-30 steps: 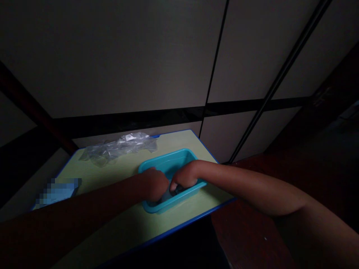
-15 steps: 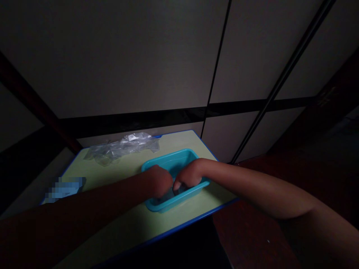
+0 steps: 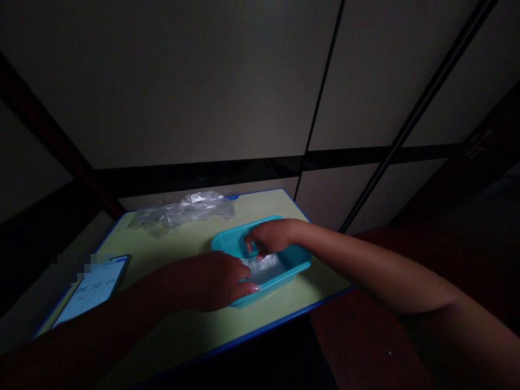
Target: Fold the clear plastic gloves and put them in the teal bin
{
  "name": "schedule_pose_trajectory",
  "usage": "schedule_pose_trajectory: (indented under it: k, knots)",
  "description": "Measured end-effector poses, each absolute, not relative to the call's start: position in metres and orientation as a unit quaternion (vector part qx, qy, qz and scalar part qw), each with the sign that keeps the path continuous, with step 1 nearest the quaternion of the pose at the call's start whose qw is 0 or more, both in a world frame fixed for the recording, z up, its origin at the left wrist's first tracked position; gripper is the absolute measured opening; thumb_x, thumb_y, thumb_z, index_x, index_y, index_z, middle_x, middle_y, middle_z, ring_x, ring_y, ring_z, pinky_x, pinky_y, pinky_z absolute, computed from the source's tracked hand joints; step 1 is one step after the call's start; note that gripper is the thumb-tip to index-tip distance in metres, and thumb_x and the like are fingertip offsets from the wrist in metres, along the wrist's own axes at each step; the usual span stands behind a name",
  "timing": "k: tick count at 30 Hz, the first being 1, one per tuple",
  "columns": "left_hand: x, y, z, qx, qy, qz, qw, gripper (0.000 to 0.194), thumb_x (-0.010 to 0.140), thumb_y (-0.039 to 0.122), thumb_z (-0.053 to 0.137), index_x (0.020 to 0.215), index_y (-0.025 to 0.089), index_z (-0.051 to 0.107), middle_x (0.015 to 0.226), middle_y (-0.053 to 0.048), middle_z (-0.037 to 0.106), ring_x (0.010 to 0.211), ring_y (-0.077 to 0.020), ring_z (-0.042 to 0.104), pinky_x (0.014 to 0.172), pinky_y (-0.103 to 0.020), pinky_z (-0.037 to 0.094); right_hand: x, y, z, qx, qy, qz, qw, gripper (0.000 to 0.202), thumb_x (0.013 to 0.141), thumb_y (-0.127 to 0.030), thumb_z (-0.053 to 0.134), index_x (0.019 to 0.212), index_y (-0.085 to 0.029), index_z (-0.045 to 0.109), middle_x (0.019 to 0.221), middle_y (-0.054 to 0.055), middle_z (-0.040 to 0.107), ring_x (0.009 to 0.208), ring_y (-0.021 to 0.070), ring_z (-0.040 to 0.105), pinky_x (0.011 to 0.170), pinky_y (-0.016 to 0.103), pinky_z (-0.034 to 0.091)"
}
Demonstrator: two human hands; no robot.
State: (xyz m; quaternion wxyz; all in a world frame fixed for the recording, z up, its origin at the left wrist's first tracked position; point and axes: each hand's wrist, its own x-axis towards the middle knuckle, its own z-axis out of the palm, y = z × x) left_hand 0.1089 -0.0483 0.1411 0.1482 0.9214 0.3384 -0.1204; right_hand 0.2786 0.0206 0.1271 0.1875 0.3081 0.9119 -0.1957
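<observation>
A turquoise plastic basin (image 3: 294, 273) stands on the table, with something clear and shiny like crinkled plastic (image 3: 266, 265) in its bottom. My left hand (image 3: 219, 281) lies over the basin's near left corner, thumb along the front rim and fingers reaching inside, spread apart. Inside the basin, my right hand (image 3: 270, 238) hangs palm down over the clear plastic. Its fingers are bent but apart, and a fingertip seems to touch the plastic. Nothing shows gripped in either hand.
Crumpled clear plastic wrapping (image 3: 187, 211) lies along the back of the pale yellow table (image 3: 264, 201) with its blue edge. A phone (image 3: 95, 287) with a lit screen is at the left, partly behind my left forearm. Cabinet panels (image 3: 203, 81) rise behind the table.
Both hands have come up from the basin's bottom. The left one has shifted to the near rim and its fingers have spread; the right one has moved up and back, uncovering the clear plastic.
</observation>
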Motion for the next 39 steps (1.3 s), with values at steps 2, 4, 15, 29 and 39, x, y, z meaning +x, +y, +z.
schedule_pose_trajectory:
  k: [2, 4, 15, 29, 39]
  knots:
    - [0.112, -0.053, 0.137, 0.922, 0.329, -0.104, 0.177, 0.040, 0.086, 0.053, 0.041, 0.093, 0.021, 0.063, 0.091, -0.003, 0.068, 0.078, -0.0171, 0.062, 0.068, -0.024, 0.044, 0.266, 0.018, 0.121, 0.316, 0.916, -0.116, 0.217, 0.037, 0.075, -0.021, 0.063, 0.110, -0.009, 0.060, 0.099, 0.014, 0.066, 0.088, 0.0236, 0.061, 0.069, 0.028, 0.042]
    - [0.115, -0.056, 0.132, 0.925, 0.321, -0.094, 0.182, 0.046, 0.078, 0.059, 0.049, 0.099, 0.020, 0.062, 0.097, -0.005, 0.067, 0.082, -0.0200, 0.063, 0.070, -0.026, 0.045, 0.254, 0.015, 0.112, 0.310, 0.910, -0.091, 0.259, 0.033, 0.077, -0.027, 0.061, 0.103, -0.007, 0.064, 0.098, 0.016, 0.066, 0.087, 0.0259, 0.062, 0.068, 0.029, 0.043]
    - [0.130, -0.059, 0.127, 0.925, 0.327, -0.156, 0.114, 0.045, 0.075, 0.053, 0.058, 0.100, 0.016, 0.065, 0.095, -0.013, 0.069, 0.082, -0.0285, 0.065, 0.067, -0.033, 0.049, 0.248, 0.006, 0.097, 0.343, 0.908, -0.083, 0.225, 0.037, 0.078, -0.030, 0.054, 0.114, -0.020, 0.057, 0.101, 0.011, 0.067, 0.087, 0.0272, 0.064, 0.063, 0.031, 0.046]
    - [0.150, -0.030, 0.121, 0.922, 0.256, -0.211, 0.200, 0.059, 0.070, 0.047, 0.062, 0.117, 0.012, 0.056, 0.109, -0.015, 0.064, 0.092, -0.0288, 0.062, 0.077, -0.034, 0.048, 0.260, 0.016, 0.099, 0.348, 0.910, -0.097, 0.203, 0.023, 0.078, -0.027, 0.054, 0.086, -0.013, 0.070, 0.085, 0.009, 0.070, 0.072, 0.0191, 0.063, 0.060, 0.024, 0.042]
    - [0.149, -0.024, 0.131, 0.921, 0.301, -0.222, 0.109, 0.038, 0.079, 0.038, 0.052, 0.110, 0.018, 0.060, 0.100, -0.011, 0.068, 0.085, -0.0279, 0.064, 0.067, -0.034, 0.047, 0.325, -0.019, 0.145, 0.381, 0.920, -0.065, -0.063, 0.044, 0.086, -0.048, 0.045, 0.114, -0.017, 0.060, 0.110, 0.011, 0.064, 0.099, 0.0224, 0.058, 0.081, 0.030, 0.042]
